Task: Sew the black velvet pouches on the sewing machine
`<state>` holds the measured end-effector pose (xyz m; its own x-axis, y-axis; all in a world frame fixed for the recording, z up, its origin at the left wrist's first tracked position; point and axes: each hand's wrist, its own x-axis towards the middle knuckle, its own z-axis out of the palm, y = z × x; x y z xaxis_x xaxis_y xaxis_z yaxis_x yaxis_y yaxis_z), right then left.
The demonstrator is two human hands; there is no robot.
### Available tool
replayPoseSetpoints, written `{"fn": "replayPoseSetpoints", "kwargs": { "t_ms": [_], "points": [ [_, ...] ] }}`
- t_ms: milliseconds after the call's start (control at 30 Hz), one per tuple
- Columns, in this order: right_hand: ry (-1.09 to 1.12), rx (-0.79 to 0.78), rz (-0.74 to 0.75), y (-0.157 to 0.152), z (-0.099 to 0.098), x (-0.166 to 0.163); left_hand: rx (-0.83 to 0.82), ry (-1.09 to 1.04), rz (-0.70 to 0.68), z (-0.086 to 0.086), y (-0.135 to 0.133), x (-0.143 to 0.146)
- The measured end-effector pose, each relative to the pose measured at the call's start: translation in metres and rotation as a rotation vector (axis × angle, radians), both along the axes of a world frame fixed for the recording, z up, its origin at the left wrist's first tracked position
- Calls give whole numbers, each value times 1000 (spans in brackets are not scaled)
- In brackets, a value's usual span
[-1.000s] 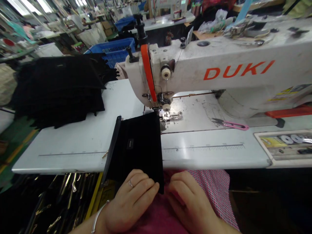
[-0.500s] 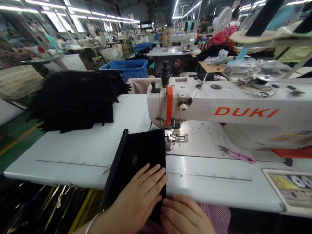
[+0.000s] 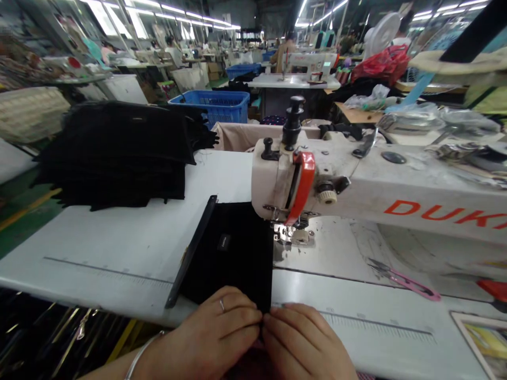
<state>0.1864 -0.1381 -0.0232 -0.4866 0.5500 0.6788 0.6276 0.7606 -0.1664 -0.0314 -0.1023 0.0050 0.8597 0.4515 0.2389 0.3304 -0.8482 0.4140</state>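
- Head view: left hand (image 3: 216, 338) and right hand (image 3: 304, 343) side by side, fingertips meeting, pinching the near edge of the black pouch (image 3: 233, 258).
- Pouch flat on the white table (image 3: 119, 253), far edge just under the head of the sewing machine (image 3: 356, 184), beside the presser foot (image 3: 295, 235).
- Stack of black cloth (image 3: 119, 153) well left; pink snips (image 3: 407, 278) to the right; blue basket (image 3: 214, 105) behind.
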Motion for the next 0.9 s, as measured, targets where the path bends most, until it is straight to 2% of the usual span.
{"fn": "replayPoseSetpoints", "kwargs": {
  "t_ms": [133,300,500,633,900],
  "points": [
    [8,-49,-11,7,-3,0,19,-77,-12,-4,14,0],
    [96,-75,-60,16,-9,1,73,-64,-22,1,31,3],
    [-31,-223,41,28,4,14,113,-53,-54,-4,50,3],
    [-24,-307,25,36,4,15,120,20,-63,-9,65,1],
    [-53,-333,0,62,14,15,174,73,-93,-17,97,5]
  ]
}}
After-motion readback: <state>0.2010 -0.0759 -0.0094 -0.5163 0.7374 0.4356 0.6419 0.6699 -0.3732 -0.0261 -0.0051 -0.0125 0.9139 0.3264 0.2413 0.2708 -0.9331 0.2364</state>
